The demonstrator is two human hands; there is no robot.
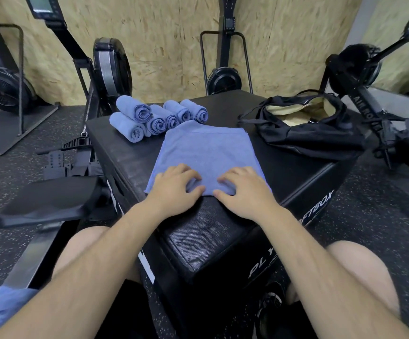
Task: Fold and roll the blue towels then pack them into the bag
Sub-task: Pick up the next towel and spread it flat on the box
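Note:
A folded blue towel [205,150] lies flat on the black padded box [125,152] in front of me. My left hand [174,187] and my right hand [245,189] both rest on its near edge, fingers curled into the cloth, which is bunched up between them. Several rolled blue towels [157,118] are stacked at the box's far left corner. A black bag [320,133] with a pale lining lies open at the far right of the box.
Rowing machines stand around the box: one seat and rail [49,199] at my left, another machine [379,113] at the right behind the bag. More blue cloth [0,307] shows at the lower left. A chipboard wall [169,40] is behind.

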